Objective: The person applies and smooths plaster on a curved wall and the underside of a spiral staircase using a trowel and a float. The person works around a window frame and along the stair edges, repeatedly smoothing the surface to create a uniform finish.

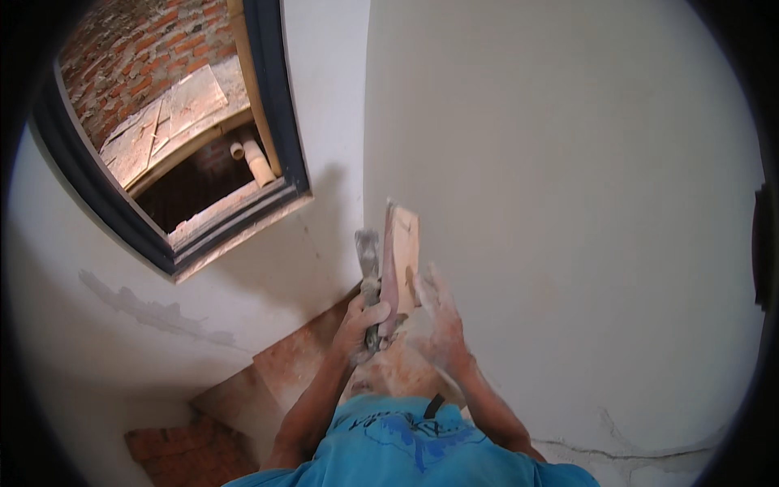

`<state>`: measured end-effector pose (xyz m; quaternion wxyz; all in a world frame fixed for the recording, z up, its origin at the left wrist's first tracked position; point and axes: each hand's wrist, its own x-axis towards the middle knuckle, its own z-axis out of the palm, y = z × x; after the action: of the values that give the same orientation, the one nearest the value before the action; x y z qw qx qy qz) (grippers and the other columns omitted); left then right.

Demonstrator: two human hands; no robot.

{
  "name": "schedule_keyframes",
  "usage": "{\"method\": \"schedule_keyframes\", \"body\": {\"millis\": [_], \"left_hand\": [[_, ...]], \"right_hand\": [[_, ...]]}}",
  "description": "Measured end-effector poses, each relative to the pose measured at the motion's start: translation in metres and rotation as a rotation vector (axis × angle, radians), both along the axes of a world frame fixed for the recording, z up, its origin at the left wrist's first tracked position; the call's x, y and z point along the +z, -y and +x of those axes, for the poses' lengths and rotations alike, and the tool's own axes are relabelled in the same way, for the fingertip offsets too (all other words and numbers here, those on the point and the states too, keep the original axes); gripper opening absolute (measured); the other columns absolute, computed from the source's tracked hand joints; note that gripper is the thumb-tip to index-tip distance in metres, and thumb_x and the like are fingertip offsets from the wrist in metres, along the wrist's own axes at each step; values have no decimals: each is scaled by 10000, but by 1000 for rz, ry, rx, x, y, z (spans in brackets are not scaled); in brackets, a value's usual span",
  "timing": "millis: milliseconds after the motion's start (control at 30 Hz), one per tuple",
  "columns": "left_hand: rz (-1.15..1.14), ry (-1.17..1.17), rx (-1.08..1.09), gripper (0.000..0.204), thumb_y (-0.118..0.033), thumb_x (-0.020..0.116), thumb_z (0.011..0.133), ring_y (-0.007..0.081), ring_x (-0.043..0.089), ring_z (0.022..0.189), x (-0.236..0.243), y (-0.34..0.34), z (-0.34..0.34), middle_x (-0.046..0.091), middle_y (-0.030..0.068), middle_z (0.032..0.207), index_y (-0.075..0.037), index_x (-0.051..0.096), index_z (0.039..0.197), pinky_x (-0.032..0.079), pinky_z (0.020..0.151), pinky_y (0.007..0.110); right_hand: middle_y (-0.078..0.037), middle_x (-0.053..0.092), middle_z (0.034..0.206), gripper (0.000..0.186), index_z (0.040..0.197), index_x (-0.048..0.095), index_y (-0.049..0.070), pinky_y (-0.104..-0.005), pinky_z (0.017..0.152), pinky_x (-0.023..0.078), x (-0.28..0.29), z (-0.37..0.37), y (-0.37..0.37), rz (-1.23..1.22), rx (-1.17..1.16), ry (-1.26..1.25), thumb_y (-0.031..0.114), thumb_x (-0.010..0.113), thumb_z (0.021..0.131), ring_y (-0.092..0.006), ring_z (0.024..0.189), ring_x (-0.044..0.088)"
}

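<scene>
My left hand [355, 329] is closed around a putty knife [368, 256], its grey, crusted blade pointing up. Right beside the knife stands a long, flat board [405, 252], tan on its face and mauve along its left side; its exact kind is unclear. The left thumb reaches across toward the board's lower part, which the same hand seems to grip as well. Pale dust coats my right hand [438, 325]. Its fingers are stretched out along the board's right edge; whether they touch it I cannot tell.
A smooth pale wall [568, 203] rises ahead and to the right, meeting a white wall [324, 97] in a corner. A dark-framed window [292, 154] opens at upper left onto brickwork. Reddish floor boards or tiles [300, 357] lie below; a grey patch [154, 312] marks the left wall.
</scene>
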<state>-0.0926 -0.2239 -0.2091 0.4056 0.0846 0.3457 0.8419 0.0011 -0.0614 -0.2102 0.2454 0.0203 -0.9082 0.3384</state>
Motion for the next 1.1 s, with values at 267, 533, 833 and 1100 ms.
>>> {"method": "schedule_keyframes", "body": {"millis": [267,533,833,1100], "left_hand": [[-53,-79,-50,524,-321,782,791,102,509,444,3,-4,-5,536,23,641,-5,493,1093,464,389,238],[-60,-135,-111,450,-326,782,799,111,505,441,6,-8,-8,532,29,627,-19,522,1001,428,389,244],[-167,-223,-108,416,-348,783,791,114,552,506,19,-15,-1,567,48,642,-10,580,924,454,429,239],[-172,-235,-236,457,-378,790,797,120,553,491,9,-16,9,577,59,644,10,594,938,465,427,245]], "right_hand": [[-284,302,1520,832,1465,434,44,-451,1011,476,2,-8,3,7,-4,-28,368,775,778,-429,1310,446],[-262,307,1533,775,1480,413,30,-443,1061,420,-12,-12,-8,-251,75,-75,410,674,858,-402,1348,431],[-240,350,1499,762,1465,425,14,-451,972,522,5,-8,0,-425,-50,19,88,650,741,-380,1320,473],[-263,340,1511,845,1486,402,48,-416,998,500,-13,4,-7,-117,-173,-44,39,615,668,-424,1321,456]]}}
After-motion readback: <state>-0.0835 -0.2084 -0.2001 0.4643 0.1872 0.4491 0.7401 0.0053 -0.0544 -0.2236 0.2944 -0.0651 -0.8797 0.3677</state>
